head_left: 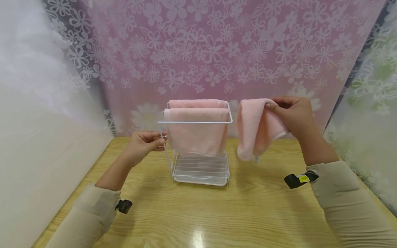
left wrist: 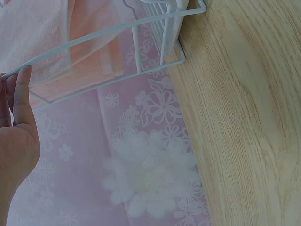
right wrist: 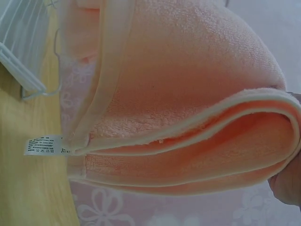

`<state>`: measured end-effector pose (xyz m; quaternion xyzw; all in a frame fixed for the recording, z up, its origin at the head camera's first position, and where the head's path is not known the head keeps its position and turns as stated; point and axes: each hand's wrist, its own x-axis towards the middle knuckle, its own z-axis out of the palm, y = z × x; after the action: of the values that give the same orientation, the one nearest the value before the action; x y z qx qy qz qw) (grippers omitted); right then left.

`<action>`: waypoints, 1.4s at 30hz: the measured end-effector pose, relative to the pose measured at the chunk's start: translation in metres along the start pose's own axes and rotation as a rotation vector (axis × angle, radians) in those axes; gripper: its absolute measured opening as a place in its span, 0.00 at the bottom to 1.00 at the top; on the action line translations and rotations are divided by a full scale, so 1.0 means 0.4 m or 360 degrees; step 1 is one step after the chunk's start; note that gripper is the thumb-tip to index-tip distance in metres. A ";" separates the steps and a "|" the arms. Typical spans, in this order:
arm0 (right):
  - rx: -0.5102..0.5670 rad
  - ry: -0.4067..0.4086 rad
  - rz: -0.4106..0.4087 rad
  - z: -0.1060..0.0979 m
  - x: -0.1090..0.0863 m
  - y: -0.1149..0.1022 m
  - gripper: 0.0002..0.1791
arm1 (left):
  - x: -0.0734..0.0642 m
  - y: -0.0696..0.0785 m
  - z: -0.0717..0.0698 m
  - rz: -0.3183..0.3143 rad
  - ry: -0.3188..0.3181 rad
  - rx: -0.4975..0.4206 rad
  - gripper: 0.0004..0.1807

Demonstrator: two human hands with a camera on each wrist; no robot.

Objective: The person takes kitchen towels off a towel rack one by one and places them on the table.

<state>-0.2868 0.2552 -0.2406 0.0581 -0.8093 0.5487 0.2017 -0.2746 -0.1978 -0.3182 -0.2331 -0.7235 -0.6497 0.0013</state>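
Note:
My left hand (head_left: 144, 146) pinches the left upright of a white wire towel rack (head_left: 195, 122); in the left wrist view its fingertips (left wrist: 23, 89) lie against the wire. Two pink towels hang over the rack's bars, a front towel (head_left: 196, 134) and a back towel (head_left: 193, 103). To the right of the rack, my right hand (head_left: 294, 112) grips another pink towel (head_left: 252, 127) by its upper right part. That towel hangs in the air, folded, its lower end over the table. A white printed label (right wrist: 43, 145) sticks out from its edge.
The rack stands on a wood-grain table (head_left: 192, 210), with a wire shelf and a white tray (head_left: 200, 179) at its base. Behind is a pink flowered curtain (head_left: 214, 44). A pale wall sheet (head_left: 46, 113) bounds the left, a flowered sheet (head_left: 369, 113) the right.

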 end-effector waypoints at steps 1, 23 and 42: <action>-0.0021 0.0005 -0.0002 0.006 -0.001 0.009 0.24 | 0.000 0.000 0.000 0.0004 0.0000 -0.0002 0.17; -0.0025 -0.0214 0.0680 0.068 -0.027 0.228 0.41 | 0.000 0.005 0.008 0.0037 0.0002 -0.0049 0.18; -0.0368 -0.0262 0.0501 -0.033 -0.083 0.445 0.37 | -0.004 0.006 0.005 0.0054 0.0006 -0.0076 0.17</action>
<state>-0.3092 0.3325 -0.4035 -0.0480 -0.8796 0.4704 0.0519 -0.2719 -0.1964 -0.3167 -0.2440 -0.7037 -0.6672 0.0083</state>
